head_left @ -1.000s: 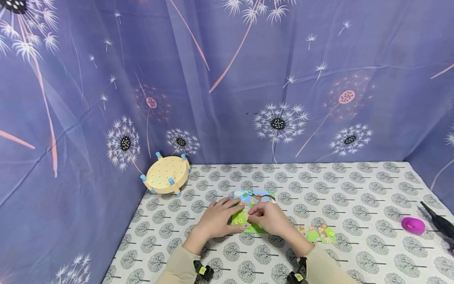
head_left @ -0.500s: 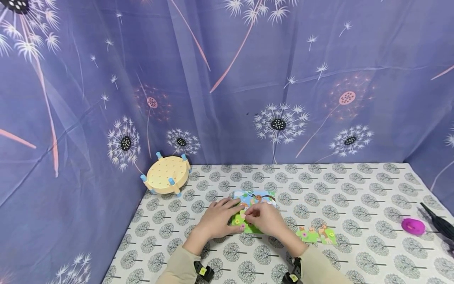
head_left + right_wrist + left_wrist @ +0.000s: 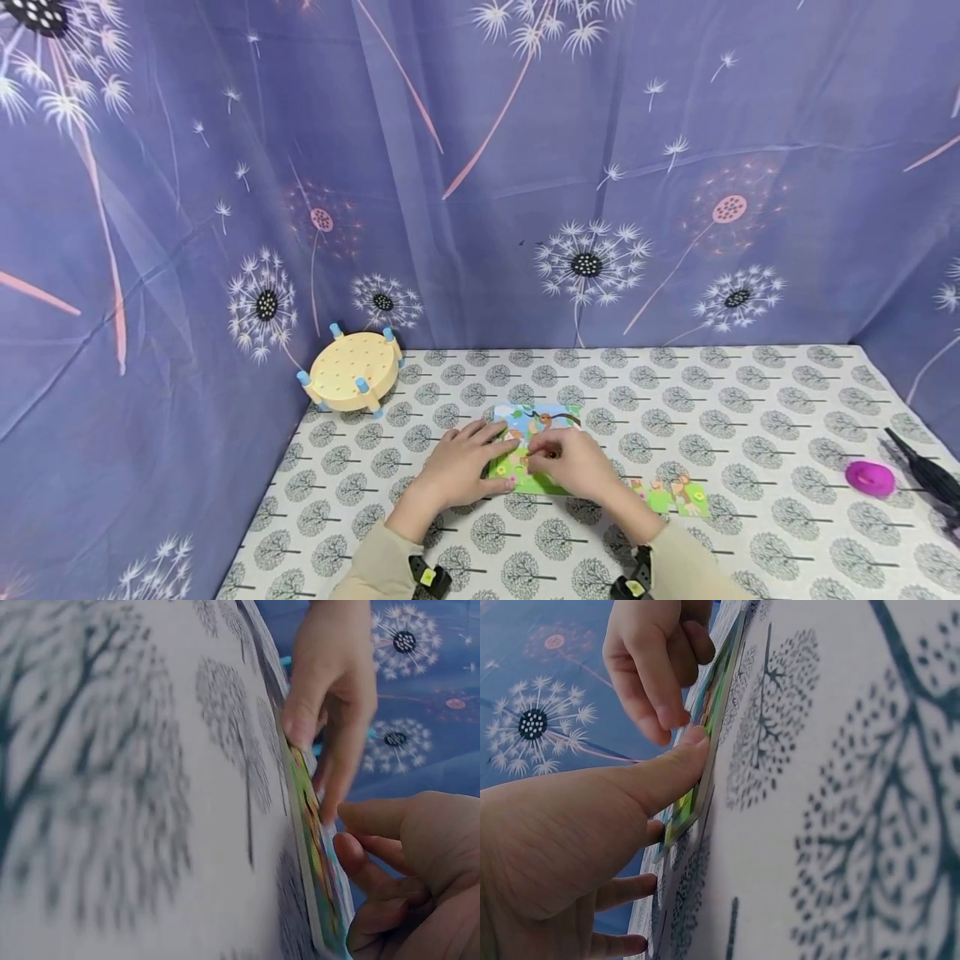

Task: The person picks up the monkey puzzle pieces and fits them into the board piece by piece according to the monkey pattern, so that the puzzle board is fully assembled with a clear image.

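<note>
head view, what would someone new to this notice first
The purple dandelion-print curtain fills the background. Below it, in the middle of the tree-print cloth, the left hand rests on a bright picture puzzle, with the right hand over it. A magenta dish-like thing toward the right also stands out.

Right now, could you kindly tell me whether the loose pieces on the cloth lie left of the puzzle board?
No, the loose pieces lie to the right of the puzzle board.

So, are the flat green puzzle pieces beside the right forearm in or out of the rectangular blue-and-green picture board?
Out: the green puzzle pieces lie on the white tree-print tablecloth, apart from the picture board.
</note>
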### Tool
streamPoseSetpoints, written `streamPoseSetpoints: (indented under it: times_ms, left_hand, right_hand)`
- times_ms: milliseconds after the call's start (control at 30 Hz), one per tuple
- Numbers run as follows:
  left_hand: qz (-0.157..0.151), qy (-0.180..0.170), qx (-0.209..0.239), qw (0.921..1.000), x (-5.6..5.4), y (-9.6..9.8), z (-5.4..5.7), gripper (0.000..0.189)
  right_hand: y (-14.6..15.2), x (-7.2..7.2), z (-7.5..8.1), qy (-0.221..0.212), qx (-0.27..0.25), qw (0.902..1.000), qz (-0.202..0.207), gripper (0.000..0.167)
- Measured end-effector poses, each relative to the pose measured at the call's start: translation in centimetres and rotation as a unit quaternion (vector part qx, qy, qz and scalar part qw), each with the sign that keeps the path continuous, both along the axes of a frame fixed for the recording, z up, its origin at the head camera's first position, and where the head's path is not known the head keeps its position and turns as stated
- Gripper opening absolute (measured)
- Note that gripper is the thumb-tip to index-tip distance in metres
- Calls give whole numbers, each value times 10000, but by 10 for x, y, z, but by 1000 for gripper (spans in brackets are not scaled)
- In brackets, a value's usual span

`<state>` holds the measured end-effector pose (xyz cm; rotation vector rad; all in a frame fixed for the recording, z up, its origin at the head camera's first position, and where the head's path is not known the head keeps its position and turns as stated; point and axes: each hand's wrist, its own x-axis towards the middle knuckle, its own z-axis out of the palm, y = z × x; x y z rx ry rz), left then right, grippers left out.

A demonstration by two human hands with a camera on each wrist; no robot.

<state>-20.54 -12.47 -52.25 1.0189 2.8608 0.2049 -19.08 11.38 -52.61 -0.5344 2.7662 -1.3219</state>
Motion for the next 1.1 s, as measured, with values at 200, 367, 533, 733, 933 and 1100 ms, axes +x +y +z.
streamPoseSetpoints:
  times_ms: [200, 367, 533, 733, 933, 1100]
  left_hand:
    - [7, 283, -259, 9993, 4, 1, -5, 65]
    - [73, 465, -289, 9985, 11, 2, -7, 64]
    - [145, 516, -242, 9983, 14, 2, -6, 62]
    - [141, 556, -287, 9979, 15, 2, -4, 60]
    - [176, 561, -324, 9977, 14, 1, -5, 60]
    - [248, 462, -184, 9985, 11, 3, -7, 59]
  right_hand:
    - [38, 4, 0, -114, -81, 9999, -82, 15]
    - [78, 11, 2, -271, -17, 9994, -192, 16]
    - [120, 21, 5, -477, -11, 9989, -3, 28]
    - [154, 32, 5, -142, 731, 9968, 288, 44]
    - [162, 36, 4, -347, 880, 9939, 564, 54]
    - [162, 39, 5, -395, 1120, 9921, 413, 52]
